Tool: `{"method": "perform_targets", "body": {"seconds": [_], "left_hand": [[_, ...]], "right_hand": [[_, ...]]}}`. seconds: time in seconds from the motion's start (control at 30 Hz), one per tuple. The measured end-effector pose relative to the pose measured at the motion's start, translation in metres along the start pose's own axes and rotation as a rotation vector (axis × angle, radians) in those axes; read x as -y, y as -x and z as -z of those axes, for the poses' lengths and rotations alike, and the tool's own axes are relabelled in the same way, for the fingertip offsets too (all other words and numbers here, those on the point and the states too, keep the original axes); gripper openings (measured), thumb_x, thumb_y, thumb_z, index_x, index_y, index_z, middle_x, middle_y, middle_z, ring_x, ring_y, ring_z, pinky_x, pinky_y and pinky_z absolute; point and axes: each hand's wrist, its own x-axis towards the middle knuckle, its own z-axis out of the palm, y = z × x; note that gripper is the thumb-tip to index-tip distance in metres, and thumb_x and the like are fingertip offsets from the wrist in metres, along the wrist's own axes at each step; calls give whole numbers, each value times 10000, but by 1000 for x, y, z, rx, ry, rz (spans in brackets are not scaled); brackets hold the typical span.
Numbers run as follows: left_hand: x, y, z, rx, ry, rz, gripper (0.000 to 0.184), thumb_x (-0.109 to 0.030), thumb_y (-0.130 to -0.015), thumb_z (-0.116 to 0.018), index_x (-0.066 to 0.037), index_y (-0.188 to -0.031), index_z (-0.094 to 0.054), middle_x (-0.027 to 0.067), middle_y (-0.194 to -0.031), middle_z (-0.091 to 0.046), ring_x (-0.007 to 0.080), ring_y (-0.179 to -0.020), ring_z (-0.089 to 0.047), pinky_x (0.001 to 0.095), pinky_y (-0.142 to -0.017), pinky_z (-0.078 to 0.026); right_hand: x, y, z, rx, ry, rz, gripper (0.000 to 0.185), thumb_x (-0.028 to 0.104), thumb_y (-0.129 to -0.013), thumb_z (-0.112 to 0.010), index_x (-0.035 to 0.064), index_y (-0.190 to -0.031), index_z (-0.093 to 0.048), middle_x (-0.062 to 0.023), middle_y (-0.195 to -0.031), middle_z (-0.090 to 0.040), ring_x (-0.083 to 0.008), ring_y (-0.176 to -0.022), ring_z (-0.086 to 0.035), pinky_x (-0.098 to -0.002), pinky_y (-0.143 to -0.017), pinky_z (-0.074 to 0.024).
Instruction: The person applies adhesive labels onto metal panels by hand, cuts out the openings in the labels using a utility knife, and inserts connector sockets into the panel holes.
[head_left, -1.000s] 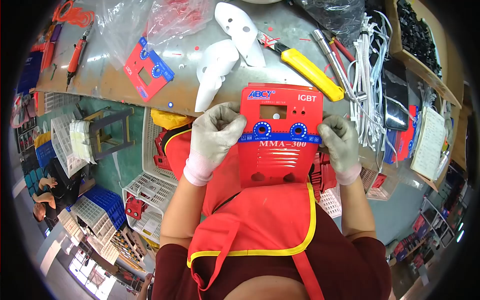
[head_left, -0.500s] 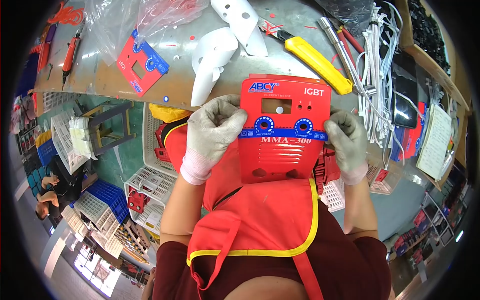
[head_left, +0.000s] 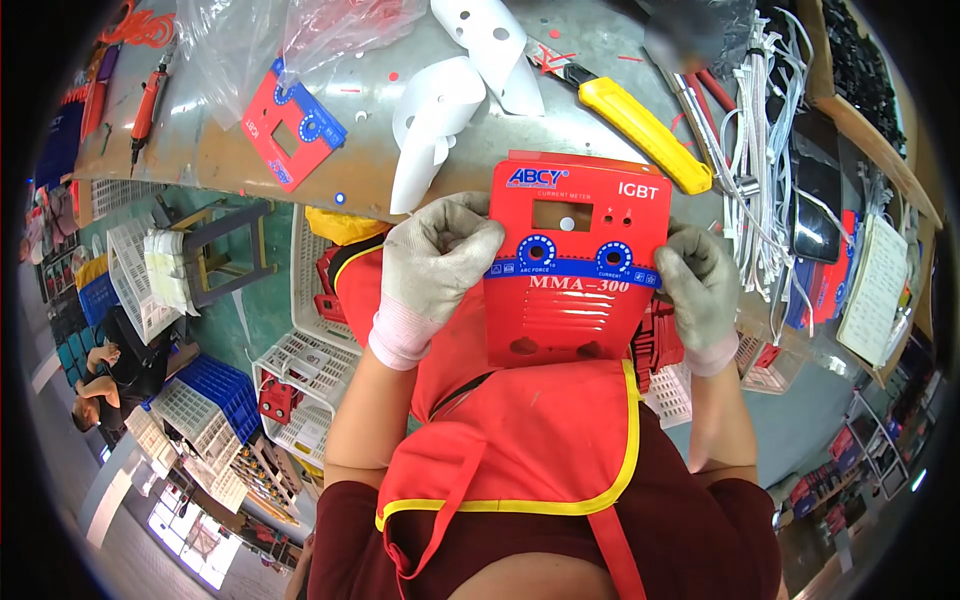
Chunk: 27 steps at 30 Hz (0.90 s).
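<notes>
A flat red-and-blue printed sheet (head_left: 292, 118) is lying on the grey metal worktop (head_left: 362, 150). The grey-gloved left hand's (head_left: 435, 255) fingers are pinching the left edge of a red rectangular blue-banded panel (head_left: 575, 272), which is hanging before the red apron (head_left: 530, 430); the grey-gloved right hand's (head_left: 700, 285) fingers are gripping its right edge.

I can see from a distance that the red panel (head_left: 575, 310) looks smooth and glossy, the gloves (head_left: 440, 245) and apron (head_left: 530, 430) matt cloth, the worktop (head_left: 560, 135) smooth shiny metal, the bag (head_left: 350, 25) crinkled glossy plastic, and the knife handle (head_left: 645, 135) yellow plastic.
</notes>
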Motion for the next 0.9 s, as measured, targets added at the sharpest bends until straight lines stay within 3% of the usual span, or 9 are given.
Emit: {"method": "perform_targets", "body": {"seconds": [0.4, 0.6, 0.9], "left_hand": [[4, -1, 2, 15, -11, -5, 132, -73, -762, -660, 37, -727, -596, 77, -911, -636, 48, -704, -524, 202, -643, -448], [4, -1, 1, -19, -59, -18, 145, -77, -763, -665, 56, -803, -624, 29, -798, -621, 31, -681, -514, 189, -635, -444], [5, -3, 2, -5, -46, 4, 201, -96, -771, -674, 58, -892, -630, -22, -702, -593, 15, -636, -494, 178, -616, -438]], "right_hand": [[-4, 1, -2, -47, -34, 5, 53, 20, -851, -550, 11, -810, -517, -81, -1005, -583, -39, -742, -470, -200, -662, -405], [-5, 1, -1, -50, -18, 3, 49, 17, -847, -546, 11, -813, -512, -75, -982, -576, -36, -729, -463, -196, -653, -401], [-3, -1, -2, -66, -10, 4, 81, 26, -849, -545, 25, -779, -506, 12, -734, -529, -30, -669, -452, -189, -606, -389]]}}
